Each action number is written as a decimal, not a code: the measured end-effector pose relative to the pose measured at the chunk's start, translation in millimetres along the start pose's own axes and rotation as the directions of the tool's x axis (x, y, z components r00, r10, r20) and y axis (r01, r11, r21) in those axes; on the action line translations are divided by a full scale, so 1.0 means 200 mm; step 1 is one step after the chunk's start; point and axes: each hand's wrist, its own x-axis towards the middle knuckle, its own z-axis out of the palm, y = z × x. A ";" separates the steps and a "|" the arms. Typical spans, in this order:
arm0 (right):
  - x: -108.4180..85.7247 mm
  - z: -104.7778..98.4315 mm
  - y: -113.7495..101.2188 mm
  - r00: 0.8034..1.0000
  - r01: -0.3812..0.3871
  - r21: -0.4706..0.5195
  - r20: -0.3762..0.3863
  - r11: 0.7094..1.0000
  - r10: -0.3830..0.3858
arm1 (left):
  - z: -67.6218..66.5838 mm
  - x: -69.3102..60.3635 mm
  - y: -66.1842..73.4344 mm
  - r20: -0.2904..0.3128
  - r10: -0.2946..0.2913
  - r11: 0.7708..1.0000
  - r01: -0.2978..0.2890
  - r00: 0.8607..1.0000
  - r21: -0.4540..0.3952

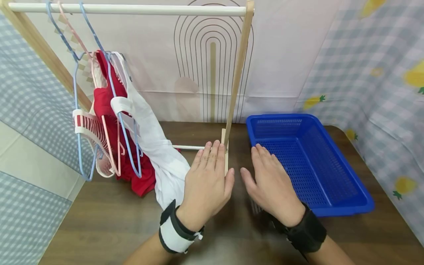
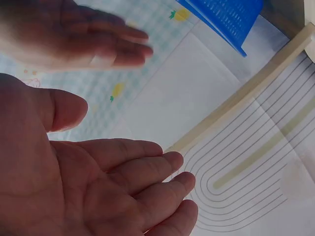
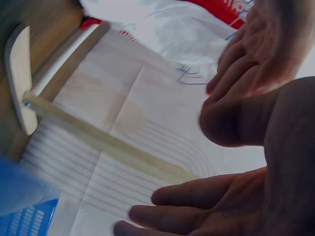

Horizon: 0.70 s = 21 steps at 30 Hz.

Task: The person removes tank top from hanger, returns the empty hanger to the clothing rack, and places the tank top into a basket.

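Note:
Both hands are held out with fingers straight and nothing in them. In the head view the left hand (image 1: 208, 180) is in front of the rack's right foot, beside the white garment (image 1: 165, 162). The right hand (image 1: 273, 184) is a little apart from it, near the left edge of the blue basket (image 1: 357, 184). Red clothing (image 1: 142, 180) and white clothing hang on blue and pink hangers (image 1: 107, 138) at the left of the rack. The left wrist view shows the left palm (image 2: 98, 182); in the right wrist view the right fingers (image 3: 197, 206) are extended.
The clothes rack has a white top rail (image 1: 159, 10) and a wooden right post (image 1: 238, 73). A low white bar (image 1: 188, 147) runs near the brown tabletop (image 1: 109, 221). Patterned cloth (image 1: 364, 81) covers the back and sides.

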 end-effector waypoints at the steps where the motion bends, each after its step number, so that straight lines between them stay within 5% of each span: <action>1: 0.00 0.00 0.01 1.000 -0.009 -0.008 -0.004 1.000 0.009 | 0.00 0.00 0.00 0.002 0.000 1.000 0.000 1.000 0.007; 7: -0.01 0.01 0.04 0.998 -0.062 -0.039 -0.009 0.997 0.062 | -0.03 -0.01 -0.03 -0.010 -0.007 1.000 0.007 1.000 0.029; 13: -0.11 -0.04 0.07 0.998 -0.067 -0.056 -0.016 0.996 0.066 | -0.05 -0.05 -0.07 -0.123 0.007 1.000 -0.003 0.992 0.025; 17: -0.22 -0.06 0.12 0.998 -0.052 -0.088 -0.024 0.995 0.050 | -0.06 -0.10 -0.12 -0.239 0.026 1.000 -0.025 0.971 0.008; 21: -0.30 -0.03 0.18 0.998 -0.063 -0.114 0.010 0.991 0.065 | -0.06 -0.12 -0.16 -0.353 0.052 0.998 -0.064 0.934 -0.024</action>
